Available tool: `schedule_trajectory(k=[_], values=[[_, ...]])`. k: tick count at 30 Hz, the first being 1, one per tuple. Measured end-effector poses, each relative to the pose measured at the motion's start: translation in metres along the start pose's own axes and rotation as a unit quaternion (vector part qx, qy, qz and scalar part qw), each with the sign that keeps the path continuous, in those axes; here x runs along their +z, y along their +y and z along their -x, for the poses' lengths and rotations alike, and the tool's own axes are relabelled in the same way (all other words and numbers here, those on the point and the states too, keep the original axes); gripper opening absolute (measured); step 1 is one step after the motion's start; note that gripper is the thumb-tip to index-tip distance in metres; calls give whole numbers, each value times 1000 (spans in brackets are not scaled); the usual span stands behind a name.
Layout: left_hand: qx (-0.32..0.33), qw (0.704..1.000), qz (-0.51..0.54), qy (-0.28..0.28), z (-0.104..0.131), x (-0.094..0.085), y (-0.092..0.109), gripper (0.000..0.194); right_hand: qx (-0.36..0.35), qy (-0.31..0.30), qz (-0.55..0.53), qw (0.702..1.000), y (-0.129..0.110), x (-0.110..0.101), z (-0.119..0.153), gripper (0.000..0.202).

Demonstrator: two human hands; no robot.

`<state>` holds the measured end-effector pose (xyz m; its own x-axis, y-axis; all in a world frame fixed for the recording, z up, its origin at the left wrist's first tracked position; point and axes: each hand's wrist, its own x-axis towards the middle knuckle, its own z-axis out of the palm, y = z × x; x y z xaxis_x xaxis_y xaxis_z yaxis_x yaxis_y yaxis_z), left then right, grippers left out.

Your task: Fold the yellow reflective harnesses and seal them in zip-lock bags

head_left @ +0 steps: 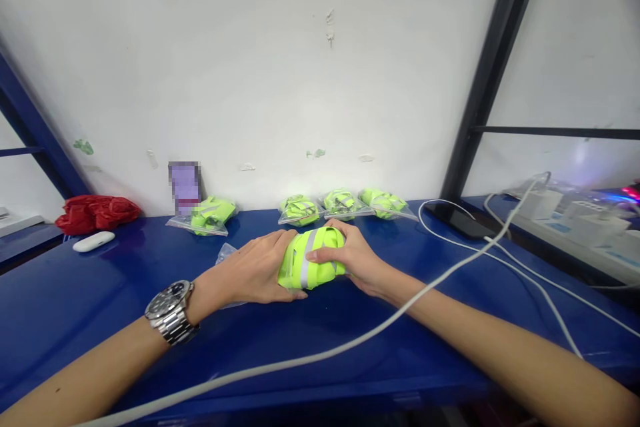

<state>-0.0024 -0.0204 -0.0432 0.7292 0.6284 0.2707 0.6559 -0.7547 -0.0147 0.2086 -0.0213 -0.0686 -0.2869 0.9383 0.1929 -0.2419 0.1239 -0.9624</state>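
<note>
We note the folded vest (pixel 311 267) is matt neon cloth with a silvery reflective band. Beneath it, the blue table (pixel 350 327) looks glossy, smooth. Behind it, clear plastic bags (pixel 300 210) shine.

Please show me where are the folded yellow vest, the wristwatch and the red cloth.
folded yellow vest (pixel 313 265): head view, on its grey reflective stripe.
wristwatch (pixel 167 301): head view, on the dark dial.
red cloth (pixel 96 211): head view, on the middle of the crumpled heap.
</note>
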Motion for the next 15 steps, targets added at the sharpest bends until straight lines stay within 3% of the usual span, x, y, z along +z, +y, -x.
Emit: schedule_trajectory(k=[8,12,15], values=[[9,997,-3,75,-17,16,11,57,-59,70,126,988,0,8,1,39],[26,991,-14,128,-23,18,16,70,-77,77,128,986,-2,7,0,39],[28,994,-23,106,-19,12,19,98,-40,53,76,995,-8,7,0,40]])
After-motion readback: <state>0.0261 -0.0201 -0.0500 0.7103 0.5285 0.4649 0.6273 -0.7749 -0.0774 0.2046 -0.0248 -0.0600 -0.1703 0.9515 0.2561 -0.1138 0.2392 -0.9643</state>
